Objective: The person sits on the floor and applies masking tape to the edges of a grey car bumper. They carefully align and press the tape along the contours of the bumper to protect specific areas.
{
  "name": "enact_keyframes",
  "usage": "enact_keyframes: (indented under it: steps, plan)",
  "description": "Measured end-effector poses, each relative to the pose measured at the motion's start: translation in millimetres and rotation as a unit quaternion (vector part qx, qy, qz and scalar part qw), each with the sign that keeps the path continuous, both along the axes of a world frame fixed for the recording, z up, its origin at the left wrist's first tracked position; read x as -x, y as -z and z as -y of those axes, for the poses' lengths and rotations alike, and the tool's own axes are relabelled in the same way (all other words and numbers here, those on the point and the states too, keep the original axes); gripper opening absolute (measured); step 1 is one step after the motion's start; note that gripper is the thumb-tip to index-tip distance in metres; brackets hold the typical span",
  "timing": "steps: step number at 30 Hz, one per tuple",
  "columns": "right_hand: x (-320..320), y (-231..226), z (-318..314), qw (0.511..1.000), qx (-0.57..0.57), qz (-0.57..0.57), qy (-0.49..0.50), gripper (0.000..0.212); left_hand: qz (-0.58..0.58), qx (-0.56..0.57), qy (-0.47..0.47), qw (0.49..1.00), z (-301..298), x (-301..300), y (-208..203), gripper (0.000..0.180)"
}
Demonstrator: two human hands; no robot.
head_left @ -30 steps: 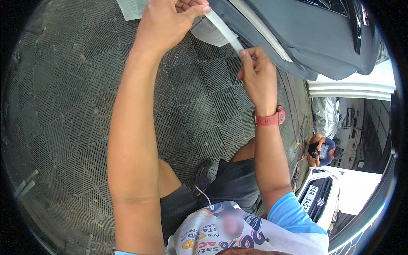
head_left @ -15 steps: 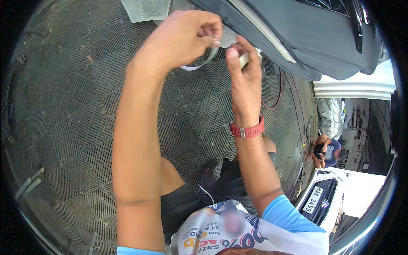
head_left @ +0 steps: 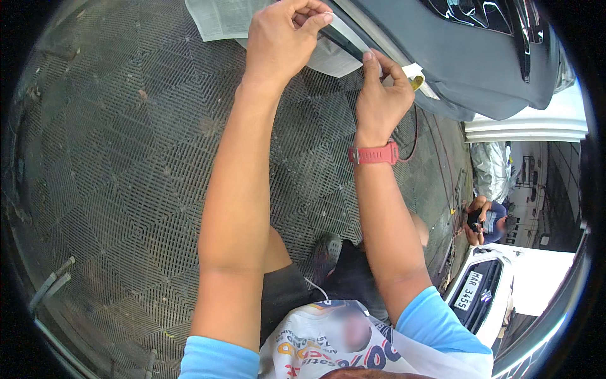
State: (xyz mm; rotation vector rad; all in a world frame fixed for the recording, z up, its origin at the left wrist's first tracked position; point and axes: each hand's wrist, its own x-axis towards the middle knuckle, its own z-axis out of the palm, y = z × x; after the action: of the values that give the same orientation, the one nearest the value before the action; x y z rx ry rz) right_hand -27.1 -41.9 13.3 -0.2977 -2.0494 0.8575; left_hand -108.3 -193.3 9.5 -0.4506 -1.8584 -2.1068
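Note:
A pale strip of masking tape (head_left: 348, 31) is stretched taut between my two hands, beside the lower edge of a grey car bumper (head_left: 473, 69). My left hand (head_left: 284, 41) pinches the strip's far end between thumb and fingers. My right hand (head_left: 383, 95), with a red watch on its wrist, grips the near end of the strip. The tape roll (head_left: 413, 74) shows at the outer side of its fingers, partly hidden by them. Printed masking paper (head_left: 334, 60) hangs along the bumper's edge behind the strip. Whether the strip touches the bumper, I cannot tell.
Another printed sheet (head_left: 221, 19) lies at the far left. Black slatted mats (head_left: 145, 164) cover the floor. A red hose (head_left: 413, 136) runs past the bumper. At the right a person (head_left: 486, 220) crouches by a white car (head_left: 480, 290). Metal legs (head_left: 53, 281) stand at the left.
Both hands have moved away from me, up to the bumper's edge. The tape, curled and slack before, is now straight. My right hand has turned, with the roll now at its outer side.

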Motion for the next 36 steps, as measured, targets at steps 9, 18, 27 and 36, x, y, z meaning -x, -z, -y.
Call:
enact_keyframes:
  steps: [9,18,27,36]
  plan:
    - [35,14,0,0.995,0.023,-0.101,0.009,0.01,-0.02,-0.06,-0.093,0.994,-12,25,-15,0.031]
    - [50,19,-1,0.986,-0.019,-0.165,0.012,0.01,-0.121,0.049,-0.128,0.983,-4,37,-26,0.024]
    - [45,17,-2,0.992,-0.047,-0.116,0.033,0.011,-0.249,0.092,-0.151,0.952,-3,52,-21,0.02]
    - [46,18,-5,0.99,-0.053,-0.131,0.022,0.011,-0.24,0.121,-0.182,0.946,-5,44,-29,0.021]
